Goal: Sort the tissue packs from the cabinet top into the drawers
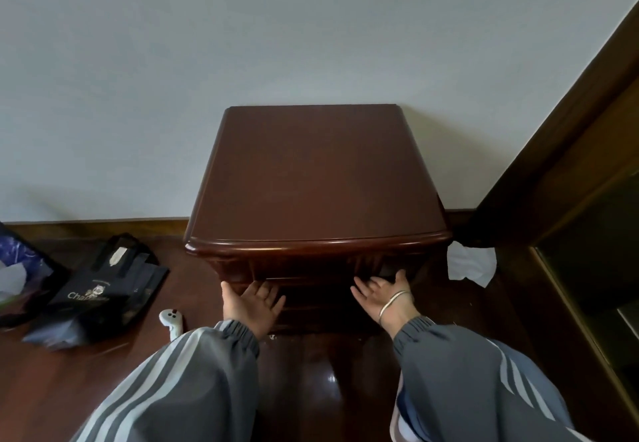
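A dark brown wooden cabinet stands against the white wall, and its top is bare with no tissue pack on it. Its drawer fronts lie in shadow under the front lip and look pushed in. My left hand is at the left side of the drawer fronts, palm up, fingers straight, holding nothing. My right hand, a silver bangle on its wrist, reaches the right side of the drawer fronts with its fingers spread; it too holds nothing.
Two dark bags lie on the wooden floor at the left. A small white toy lies by my left sleeve. A crumpled white tissue sits on the floor right of the cabinet. A dark wooden door frame rises at right.
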Tool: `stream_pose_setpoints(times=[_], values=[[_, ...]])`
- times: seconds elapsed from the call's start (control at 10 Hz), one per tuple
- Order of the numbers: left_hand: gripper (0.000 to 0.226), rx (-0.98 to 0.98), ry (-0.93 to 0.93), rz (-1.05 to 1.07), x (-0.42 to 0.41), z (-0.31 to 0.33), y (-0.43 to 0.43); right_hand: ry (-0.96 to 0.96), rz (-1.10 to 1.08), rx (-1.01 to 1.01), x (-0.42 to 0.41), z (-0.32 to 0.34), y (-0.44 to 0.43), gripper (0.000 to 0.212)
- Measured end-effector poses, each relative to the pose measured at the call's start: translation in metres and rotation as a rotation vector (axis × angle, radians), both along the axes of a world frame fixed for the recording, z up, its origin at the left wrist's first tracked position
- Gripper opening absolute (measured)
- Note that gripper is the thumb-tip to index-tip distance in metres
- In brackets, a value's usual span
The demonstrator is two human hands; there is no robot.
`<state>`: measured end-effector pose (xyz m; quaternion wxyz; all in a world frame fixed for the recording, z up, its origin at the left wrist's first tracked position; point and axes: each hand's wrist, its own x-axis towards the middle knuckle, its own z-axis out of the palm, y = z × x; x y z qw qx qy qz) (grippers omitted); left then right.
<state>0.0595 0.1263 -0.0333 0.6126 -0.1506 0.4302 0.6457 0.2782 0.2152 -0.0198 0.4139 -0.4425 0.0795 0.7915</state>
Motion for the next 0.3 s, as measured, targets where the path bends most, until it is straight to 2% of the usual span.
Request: stream_pose_setpoints(times=[0.1, 0.2, 0.3], values=[[0.075, -0.055, 0.069, -0.077, -0.005, -0.001, -0.008, -0.066, 0.070, 0.029, 0.006, 0.002, -0.005, 0.072], [0.065, -0.150, 0.175, -0.226, -0.019, 0.023, -0.023, -0.229, 0.220, 0.083, 0.021, 0.029, -0.022, 0.058], [0.051, -0.182, 0.330, -0.257, -0.040, 0.057, -0.054, -0.398, 0.307, 0.219, 0.044, 0.078, -0.044, 0.034]])
